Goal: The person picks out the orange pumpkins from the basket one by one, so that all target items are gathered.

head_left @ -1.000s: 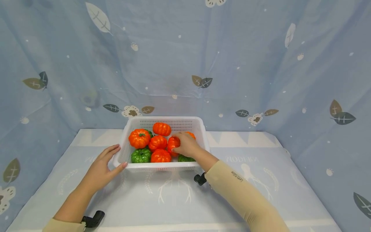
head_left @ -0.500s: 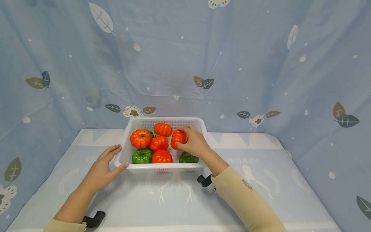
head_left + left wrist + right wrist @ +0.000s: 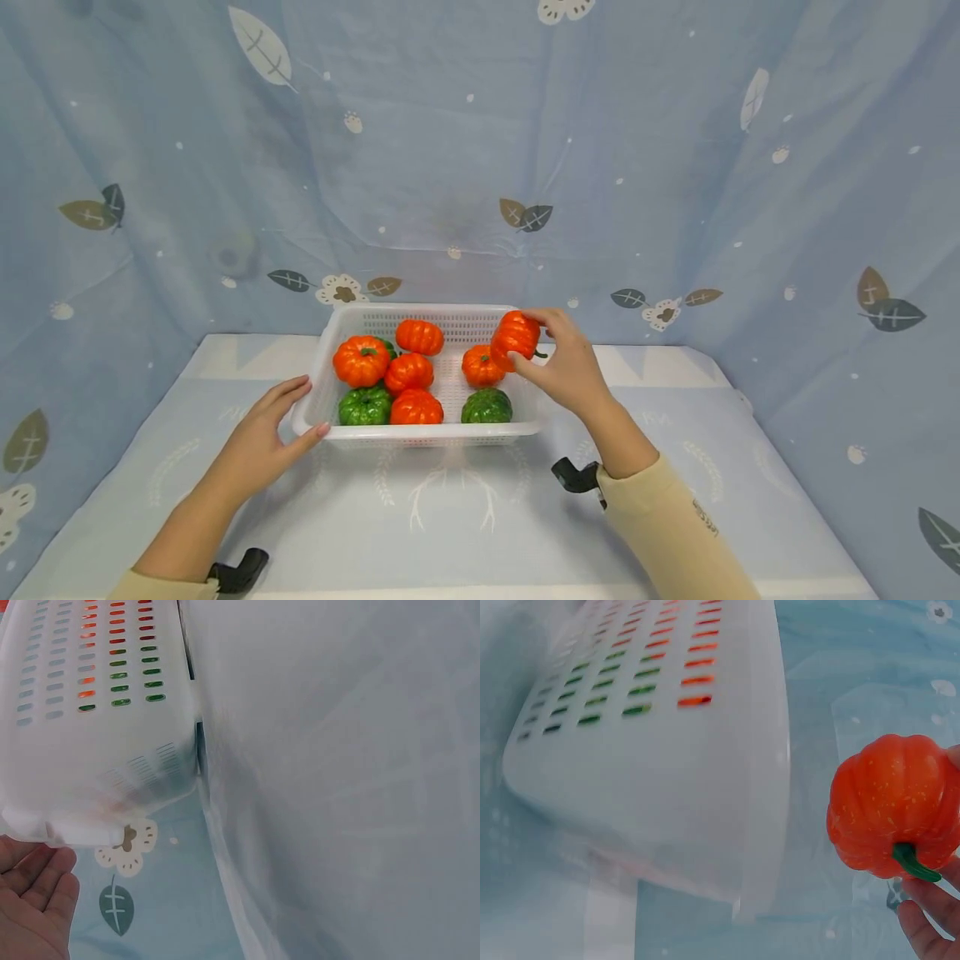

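Note:
A white perforated basket point(image 3: 453, 431) stands at the back middle of the table. My right hand point(image 3: 564, 367) holds an orange pumpkin point(image 3: 514, 340) above the basket's right end, thumb in front and fingers behind. In the right wrist view the pumpkin point(image 3: 889, 806) shows its green stem. My left hand point(image 3: 258, 442) rests with straight fingers against the basket's left end. Inside lie several orange pumpkins, one of them a stemmed pumpkin point(image 3: 362, 361) at the left. A green pumpkin point(image 3: 365, 406) sits front left, a darker green pumpkin point(image 3: 487, 407) front right, beside a small orange pumpkin point(image 3: 482, 367).
A pale patterned cloth point(image 3: 450, 533) covers the table. Close behind the basket hangs a blue curtain point(image 3: 450, 150) with leaf prints, and it closes in both sides. A black wrist mount point(image 3: 240, 571) sits on the left forearm, another mount point(image 3: 575, 475) on the right.
My right hand has lifted the orange pumpkin from the basket's middle and carried it up and right. A small orange pumpkin and the dark green one are uncovered. The left hand stays put.

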A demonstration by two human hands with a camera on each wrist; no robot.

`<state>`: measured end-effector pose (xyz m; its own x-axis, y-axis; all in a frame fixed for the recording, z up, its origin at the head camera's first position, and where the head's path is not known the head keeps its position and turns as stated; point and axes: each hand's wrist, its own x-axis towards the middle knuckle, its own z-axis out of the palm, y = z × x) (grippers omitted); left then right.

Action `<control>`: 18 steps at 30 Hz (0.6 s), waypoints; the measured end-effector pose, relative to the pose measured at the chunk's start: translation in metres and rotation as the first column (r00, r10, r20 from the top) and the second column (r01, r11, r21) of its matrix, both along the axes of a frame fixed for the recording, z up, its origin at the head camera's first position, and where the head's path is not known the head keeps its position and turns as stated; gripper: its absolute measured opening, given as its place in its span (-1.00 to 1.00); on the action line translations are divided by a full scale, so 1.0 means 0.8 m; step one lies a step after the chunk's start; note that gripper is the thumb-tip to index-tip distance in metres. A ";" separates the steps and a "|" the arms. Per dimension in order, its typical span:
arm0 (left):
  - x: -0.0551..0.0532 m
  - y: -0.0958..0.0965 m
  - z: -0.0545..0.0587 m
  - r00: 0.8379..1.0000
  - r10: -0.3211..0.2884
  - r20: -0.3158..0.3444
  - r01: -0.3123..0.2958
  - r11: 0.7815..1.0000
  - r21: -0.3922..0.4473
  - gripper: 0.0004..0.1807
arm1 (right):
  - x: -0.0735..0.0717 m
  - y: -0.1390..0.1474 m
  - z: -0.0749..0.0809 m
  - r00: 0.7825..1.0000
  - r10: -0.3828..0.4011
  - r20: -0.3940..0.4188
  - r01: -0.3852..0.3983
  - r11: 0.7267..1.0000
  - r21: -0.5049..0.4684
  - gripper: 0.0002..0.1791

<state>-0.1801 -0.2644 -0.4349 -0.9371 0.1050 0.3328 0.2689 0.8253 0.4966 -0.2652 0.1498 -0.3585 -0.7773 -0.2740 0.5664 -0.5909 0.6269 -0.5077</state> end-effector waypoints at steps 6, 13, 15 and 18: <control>0.000 0.000 0.001 1.000 -0.007 0.000 0.007 1.000 -0.002 -0.10 | 0.009 0.038 0.000 0.998 -0.062 -0.026 0.062 0.998 -0.003 -0.37; 0.000 0.000 0.004 1.000 -0.002 0.007 0.002 1.000 -0.016 -0.09 | -0.006 0.084 -0.010 0.991 -0.131 0.002 0.131 0.991 0.007 -0.41; 0.000 0.000 0.005 1.000 -0.006 0.008 0.006 1.000 -0.014 -0.10 | -0.014 0.096 -0.017 0.988 -0.153 0.032 0.152 0.988 0.031 -0.42; 0.000 0.000 0.006 1.000 -0.012 0.011 0.012 1.000 -0.011 -0.10 | -0.025 0.113 -0.031 0.975 -0.194 0.104 0.188 0.980 0.072 -0.43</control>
